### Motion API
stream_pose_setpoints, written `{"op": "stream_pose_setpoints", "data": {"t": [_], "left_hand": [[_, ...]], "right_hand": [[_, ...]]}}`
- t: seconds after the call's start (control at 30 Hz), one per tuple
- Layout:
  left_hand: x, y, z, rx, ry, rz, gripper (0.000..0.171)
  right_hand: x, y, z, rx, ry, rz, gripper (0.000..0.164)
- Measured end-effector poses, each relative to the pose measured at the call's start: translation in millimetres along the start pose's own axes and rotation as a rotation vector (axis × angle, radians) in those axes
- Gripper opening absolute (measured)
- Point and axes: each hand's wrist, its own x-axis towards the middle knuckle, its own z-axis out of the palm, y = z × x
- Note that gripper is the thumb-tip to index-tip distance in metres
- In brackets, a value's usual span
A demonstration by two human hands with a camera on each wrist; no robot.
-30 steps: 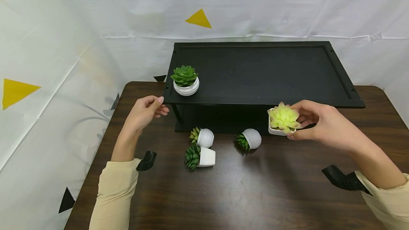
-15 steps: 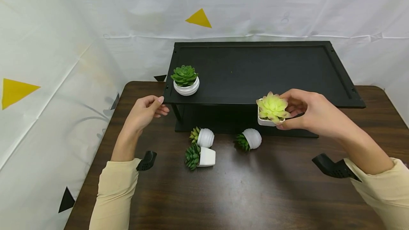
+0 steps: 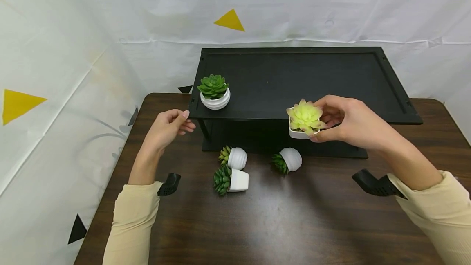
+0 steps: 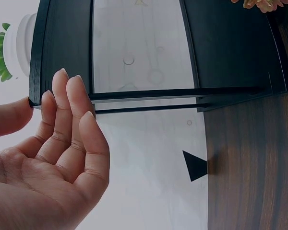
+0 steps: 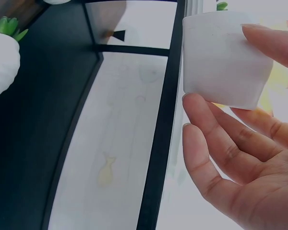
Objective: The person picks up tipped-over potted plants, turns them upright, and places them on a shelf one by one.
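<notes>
My right hand pinches a small white square pot holding a yellow-green artificial succulent, with the thumb on one side and fingertips on the other. The pot is upright in front of the front edge of a black two-tier shelf; its white wall fills the top of the right wrist view. My left hand grips the shelf's front left corner, thumb at the board's edge and fingers beneath it. A green succulent in a round white pot stands on the upper tier near that corner.
Several potted succulents lie tipped over on the brown wooden table: a round pot, a tapered pot, and another round pot to their right. White sheeting hangs behind and at the left.
My right hand has carried the yellow-green succulent leftward and toward the shelf's front edge. My left hand has stayed at the corner, and the other plants have not moved.
</notes>
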Motion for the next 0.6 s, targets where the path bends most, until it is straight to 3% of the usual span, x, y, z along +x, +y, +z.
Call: {"op": "stream_pose_setpoints", "data": {"t": [0.37,0.6], "left_hand": [[1.2,-0.4,0.6,0.007,-0.005,0.000,0.034],[0.2,-0.4,0.3,0.005,-0.006,0.000,0.036]], "right_hand": [[11.1,-5.8,-0.2,0.039,-0.023,-0.022,0.049],[18.3,-12.7,3.2,0.060,0.001,0.014,0.048]]}}
